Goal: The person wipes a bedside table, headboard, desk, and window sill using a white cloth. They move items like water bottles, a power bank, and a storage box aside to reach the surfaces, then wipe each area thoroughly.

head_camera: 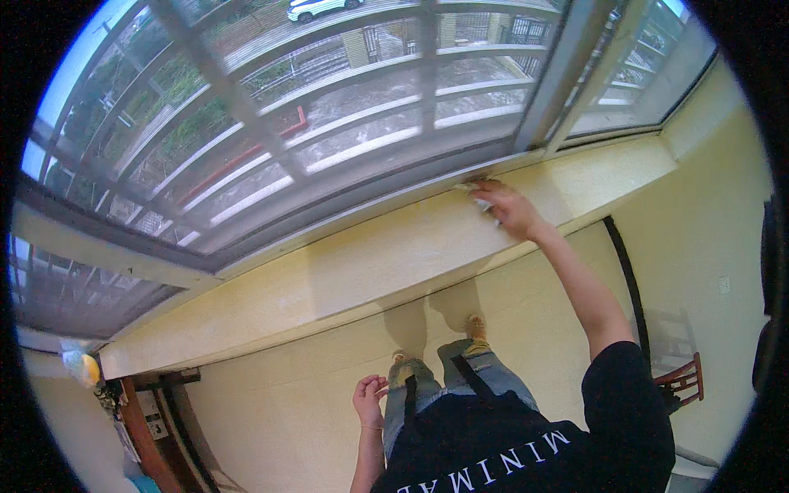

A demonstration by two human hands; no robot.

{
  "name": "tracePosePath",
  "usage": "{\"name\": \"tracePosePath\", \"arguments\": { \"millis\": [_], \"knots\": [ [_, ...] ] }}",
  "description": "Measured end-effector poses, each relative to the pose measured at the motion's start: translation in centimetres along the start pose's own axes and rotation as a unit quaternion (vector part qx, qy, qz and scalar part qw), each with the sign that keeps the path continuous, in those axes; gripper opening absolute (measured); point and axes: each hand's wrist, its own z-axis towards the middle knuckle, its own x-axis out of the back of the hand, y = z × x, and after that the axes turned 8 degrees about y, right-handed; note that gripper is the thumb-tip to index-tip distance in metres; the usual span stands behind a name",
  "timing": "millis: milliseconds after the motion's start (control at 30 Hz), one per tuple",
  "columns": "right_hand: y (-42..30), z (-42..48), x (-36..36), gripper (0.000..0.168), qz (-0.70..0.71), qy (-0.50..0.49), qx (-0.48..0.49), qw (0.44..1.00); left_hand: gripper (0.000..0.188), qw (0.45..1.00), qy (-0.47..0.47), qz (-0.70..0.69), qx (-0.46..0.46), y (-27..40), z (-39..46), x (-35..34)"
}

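Note:
My right hand reaches out over the pale windowsill and is closed on a crumpled whitish cloth or tissue. The fingertips and the cloth press at the back edge of the sill, against the bottom rail of the window frame. Exactly what the cloth is, I cannot tell. My left hand hangs low beside my left leg, well away from the sill, its fingers loosely curled with nothing visible in them.
Sliding window panes with a mesh screen and outer bars rise behind the sill. A wooden chair stands at the right. At the left end are a blue and yellow object and brown wooden furniture.

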Motion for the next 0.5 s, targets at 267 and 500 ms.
{"name": "tracePosePath", "arguments": {
  "millis": [267,500],
  "knots": [
    [15.2,-9.2,11.0,0.038,-0.165,0.14,-0.107,0.97,0.014,0.999,-0.002,-0.009,0.034,-6.5,-3.3,-10.7],
    [25.1,-20.2,19.4,0.034,-0.181,0.231,-0.293,0.91,0.015,1.0,0.008,-0.026,-0.001,-7.5,-7.9,-14.4]
  ]
}}
